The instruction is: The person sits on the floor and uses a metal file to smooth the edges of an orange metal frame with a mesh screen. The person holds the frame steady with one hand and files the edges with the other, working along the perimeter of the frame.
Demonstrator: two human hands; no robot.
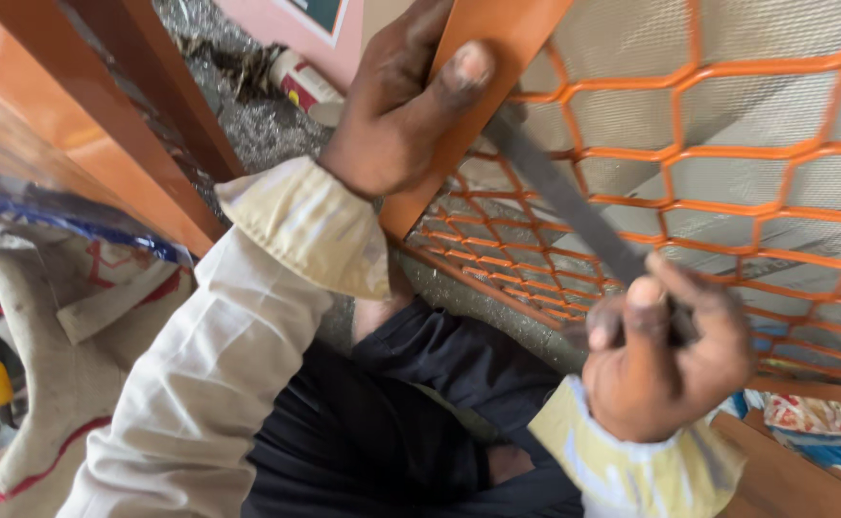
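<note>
As the right hand (pixel 665 360) pinches the metal file (pixel 564 197), a slip could scrape the left hand (pixel 401 101) fingers clamping the orange frame (pixel 497 38) just above.

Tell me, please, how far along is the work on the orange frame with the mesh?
Done: the orange mesh already sits inside the orange frame, painted alike. In hand: the left hand grips the frame bar, and the right hand holds a flat grey metal blade against the mesh beside that bar. Left: I cannot tell; no cut or filed spot shows clearly.
</note>
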